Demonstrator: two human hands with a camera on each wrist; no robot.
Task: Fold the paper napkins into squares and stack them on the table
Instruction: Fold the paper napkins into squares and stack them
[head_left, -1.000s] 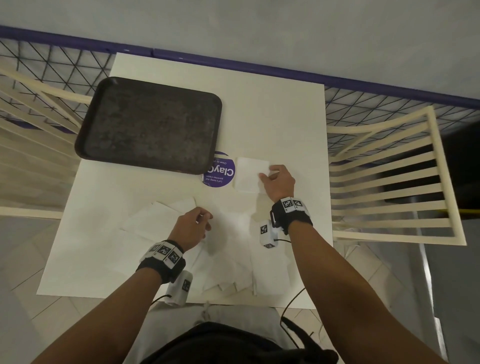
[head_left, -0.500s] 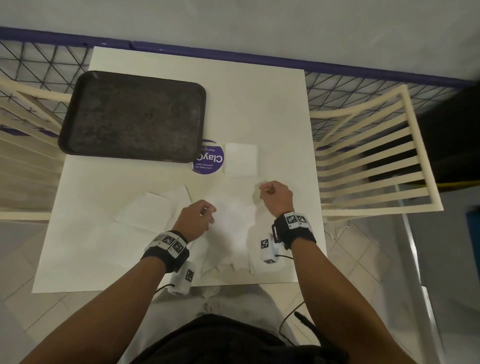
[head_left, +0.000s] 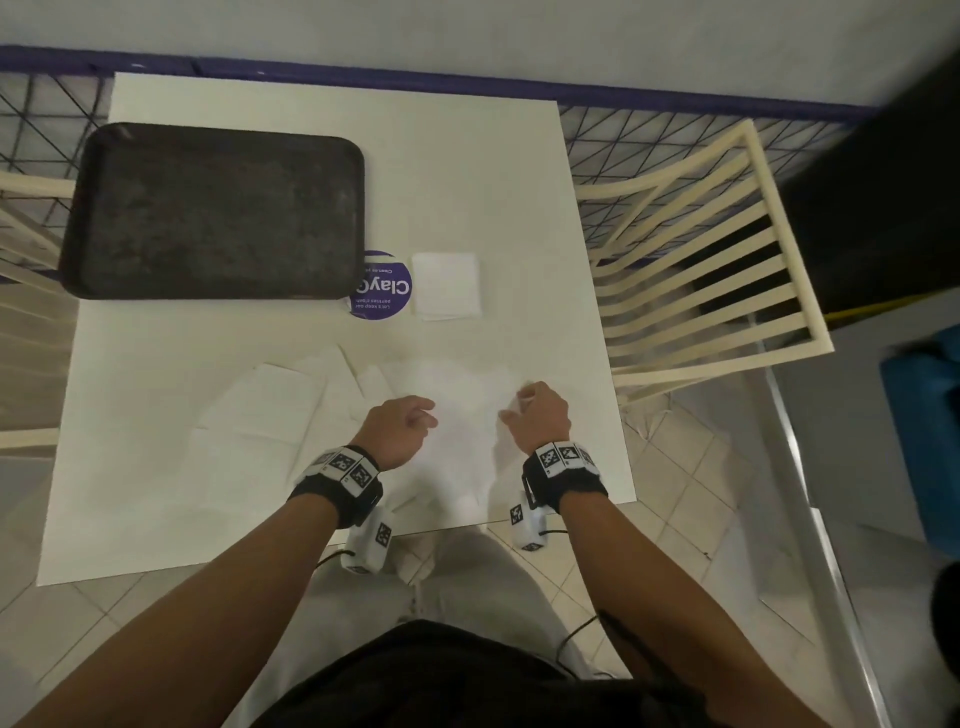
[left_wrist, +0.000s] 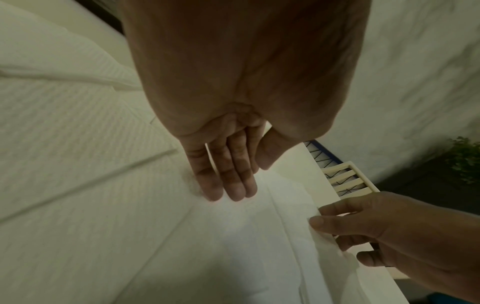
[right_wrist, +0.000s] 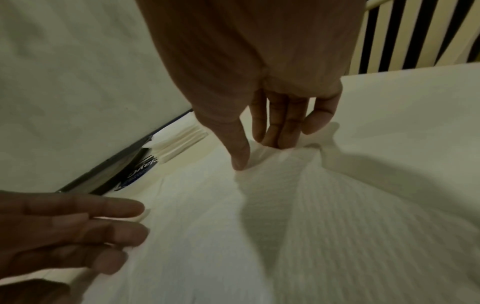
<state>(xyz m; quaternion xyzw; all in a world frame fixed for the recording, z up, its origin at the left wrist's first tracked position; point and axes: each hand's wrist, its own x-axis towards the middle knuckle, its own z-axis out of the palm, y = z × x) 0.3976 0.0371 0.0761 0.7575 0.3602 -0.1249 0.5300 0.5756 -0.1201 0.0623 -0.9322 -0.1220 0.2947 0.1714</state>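
Observation:
An unfolded white napkin (head_left: 462, 410) lies near the table's front edge, between my hands. My right hand (head_left: 511, 408) pinches its right edge between thumb and fingers (right_wrist: 275, 133) and lifts it into a ridge (right_wrist: 298, 164). My left hand (head_left: 428, 415) is on the napkin's left part, with its fingers (left_wrist: 233, 185) straight and the tips on the paper. A folded square napkin (head_left: 445, 286) sits farther back, next to a purple sticker (head_left: 382, 288). More unfolded napkins (head_left: 270, 410) overlap to the left.
A dark tray (head_left: 208, 213) lies on the back left of the white table (head_left: 467, 171). A slatted cream chair (head_left: 701, 260) stands off the right edge and a wire fence runs behind. The table's front edge is just below my wrists.
My right hand came back from the folded square toward me and took hold of the unfolded napkin's right edge. The left hand stayed on the napkin pile.

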